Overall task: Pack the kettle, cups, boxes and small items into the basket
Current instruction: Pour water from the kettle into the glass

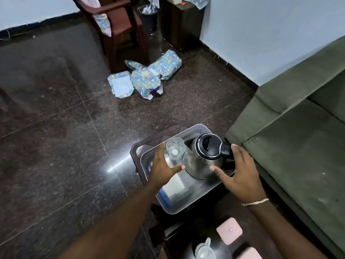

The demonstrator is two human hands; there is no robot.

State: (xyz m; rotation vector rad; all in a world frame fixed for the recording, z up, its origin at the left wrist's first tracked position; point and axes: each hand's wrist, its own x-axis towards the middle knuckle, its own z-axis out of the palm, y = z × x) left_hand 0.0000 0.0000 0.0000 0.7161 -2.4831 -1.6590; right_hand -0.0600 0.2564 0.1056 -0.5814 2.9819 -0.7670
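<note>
Clear glass tumbler (175, 150) crowds the steel kettle with black lid (204, 156) in the grey plastic basket (194, 130); left hand (164, 168) and right hand (240, 174) flank them, fingers spread wide, gripping nothing.

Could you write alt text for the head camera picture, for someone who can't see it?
Two bare hands, left hand and right hand, spread open beside a steel kettle and glass cup in a grey basket.

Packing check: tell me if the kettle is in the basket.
In. The kettle stands upright inside the basket walls.
</note>
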